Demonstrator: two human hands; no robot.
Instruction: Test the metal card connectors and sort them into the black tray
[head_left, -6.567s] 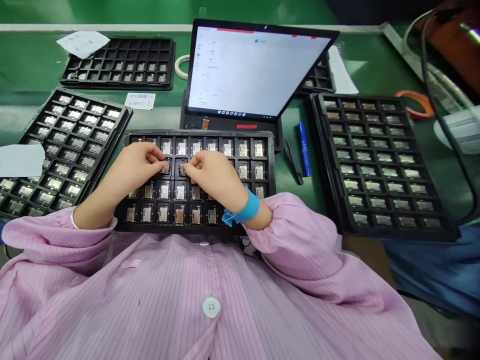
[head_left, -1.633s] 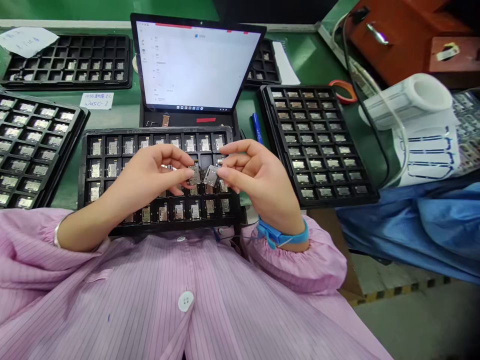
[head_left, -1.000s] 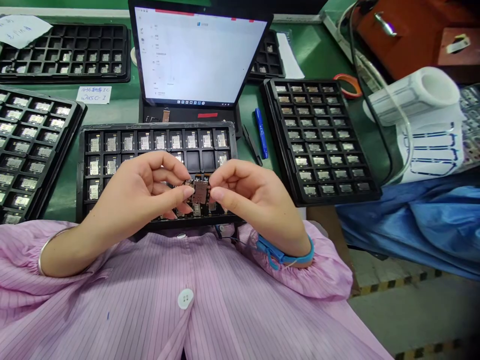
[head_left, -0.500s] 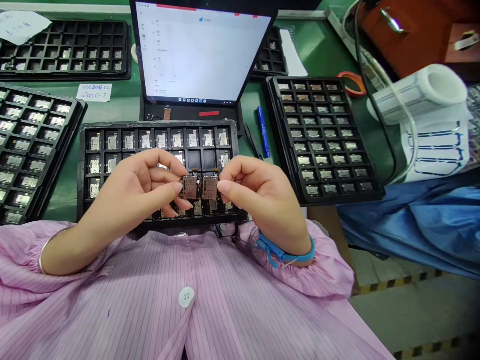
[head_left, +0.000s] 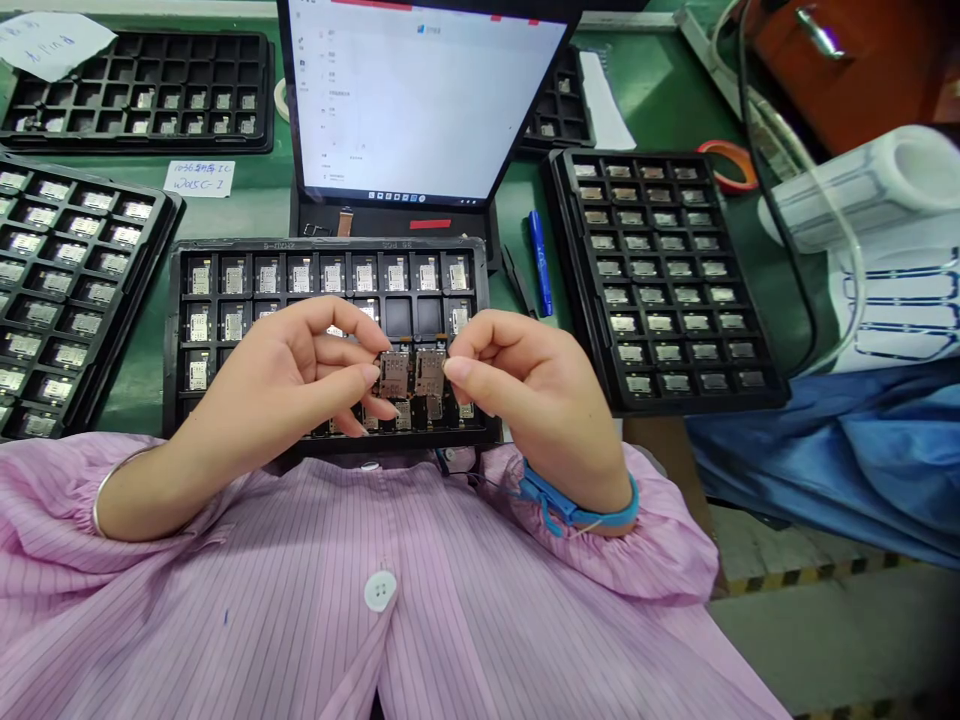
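My left hand (head_left: 315, 365) pinches a small circuit board (head_left: 394, 374) with a metal card-slot shield by its left edge, between thumb and forefinger. Between the thumb and fingertips of my right hand (head_left: 514, 375) is a second, similar circuit board (head_left: 430, 371), gripped at its right edge. The two boards are side by side with a narrow gap, above the black compartment tray (head_left: 180, 345). Many of its pockets hold boards of the same kind; two pockets just beyond my fingers are bare. My hands and the held boards hide part of the lower rows.
Filled black trays stand at left (head_left: 169, 225) and right (head_left: 555, 190). Behind the middle tray is a laptop (head_left: 431, 100). Tweezers (head_left: 517, 283) and a blue marker (head_left: 540, 262) lie to its right, near orange tape (head_left: 739, 165) and a clear roll (head_left: 832, 195). A handwritten label (head_left: 199, 179) lies left.
The whole view has shifted slightly, so everything appears a little further right. Both hands keep their pinch on the boards, whose placement side by side is about the same.
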